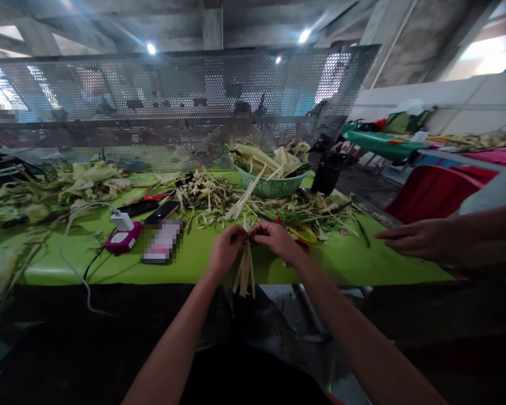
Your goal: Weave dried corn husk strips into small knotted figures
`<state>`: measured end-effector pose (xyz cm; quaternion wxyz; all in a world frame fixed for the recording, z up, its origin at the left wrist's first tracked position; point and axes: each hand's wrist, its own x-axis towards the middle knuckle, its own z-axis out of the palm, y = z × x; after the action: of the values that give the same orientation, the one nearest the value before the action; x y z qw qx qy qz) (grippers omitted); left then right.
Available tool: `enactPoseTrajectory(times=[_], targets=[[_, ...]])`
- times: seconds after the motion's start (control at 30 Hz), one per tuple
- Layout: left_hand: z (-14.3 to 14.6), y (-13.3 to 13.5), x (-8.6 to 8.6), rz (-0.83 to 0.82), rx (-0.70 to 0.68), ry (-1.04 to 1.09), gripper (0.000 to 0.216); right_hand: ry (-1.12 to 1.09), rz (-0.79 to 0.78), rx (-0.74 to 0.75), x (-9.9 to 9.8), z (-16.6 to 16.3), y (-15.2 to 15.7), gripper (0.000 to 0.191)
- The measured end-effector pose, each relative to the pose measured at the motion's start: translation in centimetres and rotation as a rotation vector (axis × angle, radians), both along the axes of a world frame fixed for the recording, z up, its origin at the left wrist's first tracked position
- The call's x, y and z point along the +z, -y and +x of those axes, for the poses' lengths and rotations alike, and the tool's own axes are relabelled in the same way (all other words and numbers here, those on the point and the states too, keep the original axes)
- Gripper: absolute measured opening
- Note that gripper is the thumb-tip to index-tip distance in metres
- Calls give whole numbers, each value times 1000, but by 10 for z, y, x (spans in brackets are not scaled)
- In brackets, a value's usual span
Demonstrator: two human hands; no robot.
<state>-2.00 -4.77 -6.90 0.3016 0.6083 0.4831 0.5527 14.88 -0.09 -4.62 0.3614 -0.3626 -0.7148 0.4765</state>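
A bundle of pale corn husk strips (245, 271) hangs down over the table's front edge, pinched at its upper end between both hands. My left hand (227, 247) closes on it from the left, thumb and fingertips together. From the right, my right hand (275, 239) grips the same spot, its fingers bent inward. The fingertips hide exactly how the strips are joined there. Just beyond the hands lies a longer pale husk piece (247, 197). Red-handled scissors (301, 243) lie partly hidden behind my right hand, close to a yellow ring (304, 233).
A green basket (274, 187) full of husks stands behind a heap of husk scraps (204, 194). Phones (163, 242) and a purple power socket (122, 239) with a white charger and cable lie left. At the right, another person's hand (413, 236) extends over the green table (362, 270).
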Motion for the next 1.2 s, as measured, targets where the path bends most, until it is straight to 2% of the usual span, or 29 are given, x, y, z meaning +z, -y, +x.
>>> enactPoseTrajectory(times=[0.17, 0.4, 0.6, 0.8, 0.97, 1.07, 1.2], targets=[[-1, -3, -1, -82, -55, 310, 8, -12, -1, -36, 0, 6, 2, 2], [0, 3, 11, -97, -57, 400, 19, -75, -47, -60, -4, 3, 5, 11], [-2, 5, 13, -109, -80, 463, 19, -97, -95, -43, -1, -5, 10, 23], [-2, 6, 14, -121, -55, 475, 18, -88, -37, -64, -6, -11, 7, 27], [0, 6, 12, -133, -158, 568, 23, -48, 24, -69, -10, -14, 6, 29], [1, 5, 11, -115, -194, 571, 24, 10, 96, -93, -10, -15, 9, 23], [2, 1, 9, -101, -127, 521, 23, 104, 210, -175, -7, -14, 16, 12]])
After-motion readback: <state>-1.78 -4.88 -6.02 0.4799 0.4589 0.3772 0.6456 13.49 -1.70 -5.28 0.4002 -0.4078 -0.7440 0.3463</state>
